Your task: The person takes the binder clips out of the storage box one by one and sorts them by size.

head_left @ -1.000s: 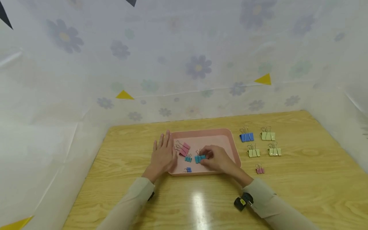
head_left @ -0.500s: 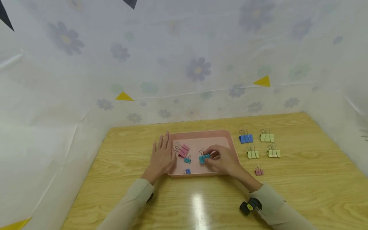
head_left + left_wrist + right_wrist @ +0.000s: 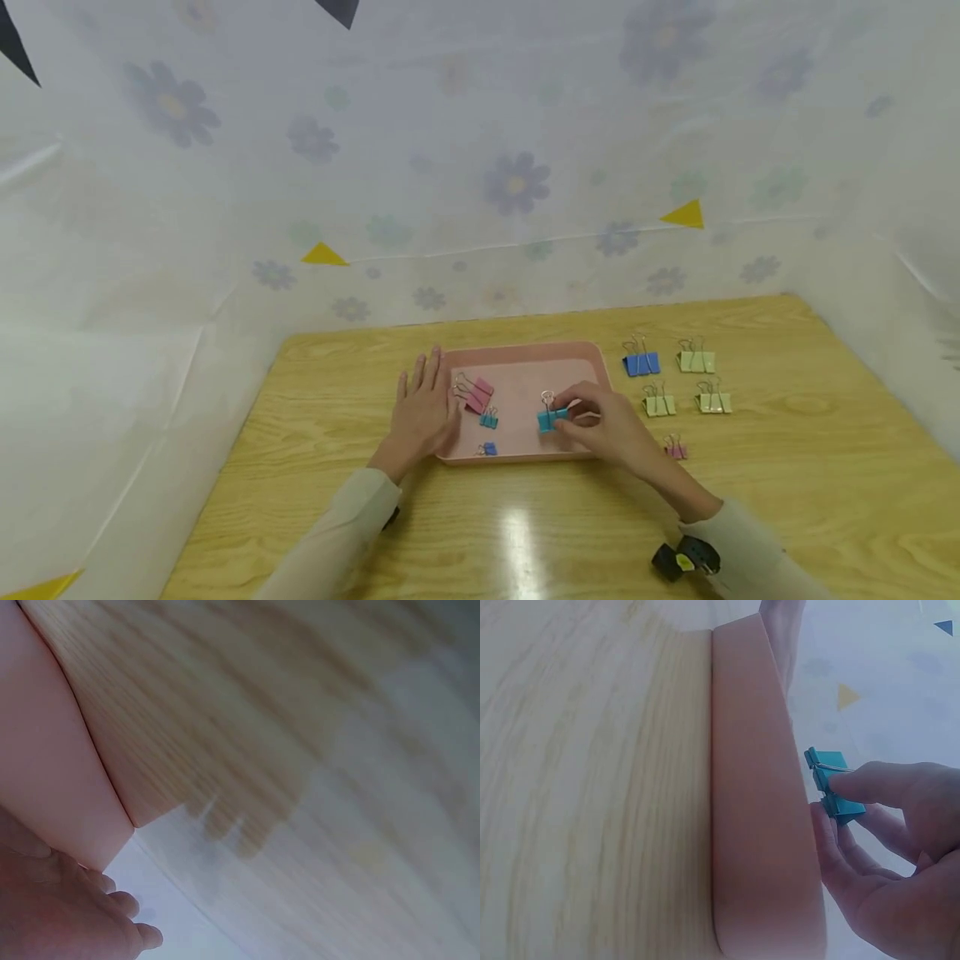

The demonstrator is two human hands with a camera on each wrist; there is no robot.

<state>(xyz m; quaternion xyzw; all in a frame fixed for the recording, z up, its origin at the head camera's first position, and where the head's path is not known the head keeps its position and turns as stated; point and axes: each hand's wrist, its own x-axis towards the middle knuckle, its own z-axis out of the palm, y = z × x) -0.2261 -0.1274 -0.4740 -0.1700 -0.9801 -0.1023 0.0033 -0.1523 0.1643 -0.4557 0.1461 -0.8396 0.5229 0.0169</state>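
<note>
Between thumb and fingers my right hand (image 3: pixel 611 425) pinches a teal binder clip (image 3: pixel 551 419) over the right part of the pink tray (image 3: pixel 517 457). In the right wrist view the same teal binder clip (image 3: pixel 838 784) shows above the tray's side wall (image 3: pixel 761 795). My left hand (image 3: pixel 422 417) lies with straight fingers along the tray's left rim; the left wrist view shows its fingertips (image 3: pixel 124 904) by the tray wall (image 3: pixel 56 742). Left in the tray are a pink binder clip (image 3: pixel 476 395), a small teal binder clip (image 3: pixel 489 418) and a small blue binder clip (image 3: pixel 487 448).
On the wooden table (image 3: pixel 322 467), right of the tray, stand a blue binder clip (image 3: pixel 641 363), three pale green binder clips (image 3: pixel 697 361) and a small pink binder clip (image 3: pixel 676 450). A flower-patterned sheet (image 3: pixel 450 167) encloses the table's back and sides.
My right hand has moved to the right with the teal binder clip, away from the small clips at the tray's left. My left hand stays at the tray's left rim.
</note>
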